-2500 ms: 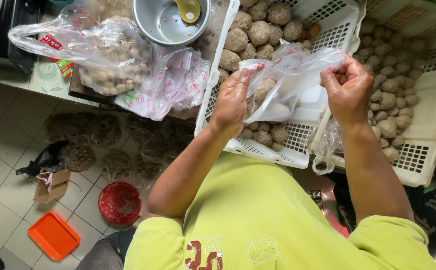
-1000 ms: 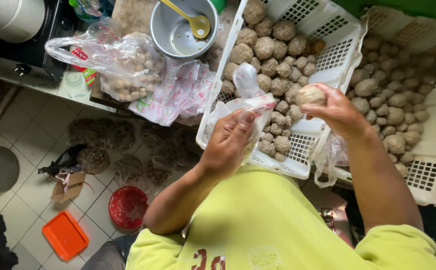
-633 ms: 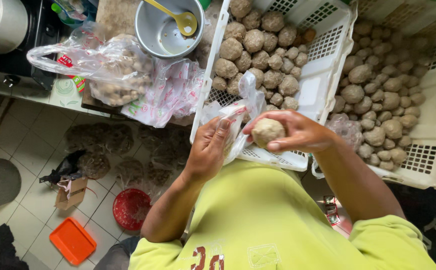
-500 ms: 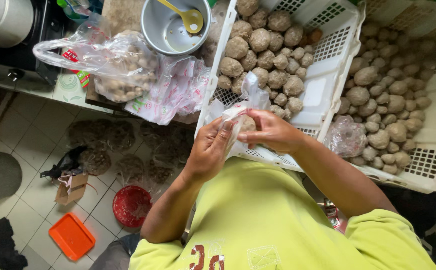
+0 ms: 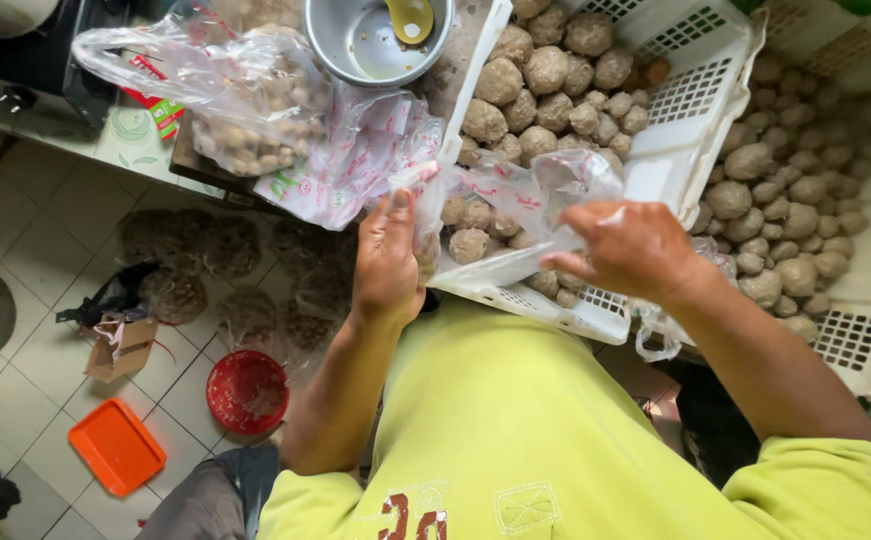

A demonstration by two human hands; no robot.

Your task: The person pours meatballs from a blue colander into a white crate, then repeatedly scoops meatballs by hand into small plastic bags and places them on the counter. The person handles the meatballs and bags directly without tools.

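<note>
Bag: clear plastic bag (image 5: 515,215), centre frame, over the white crate (image 5: 695,120) of brown balls (image 5: 545,70).
Left hand (image 5: 387,262): pinching the bag's left edge.
Right hand (image 5: 630,245): fingers pressed on its right edge.
Handling: likely light, limp, slippery; best gripped at the mouth edges.

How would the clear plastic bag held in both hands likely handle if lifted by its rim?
The clear plastic bag looks thin and crumpled, so probably floppy. With round balls inside, it would likely sag, bottom-heavy, between left hand and right hand.
</note>
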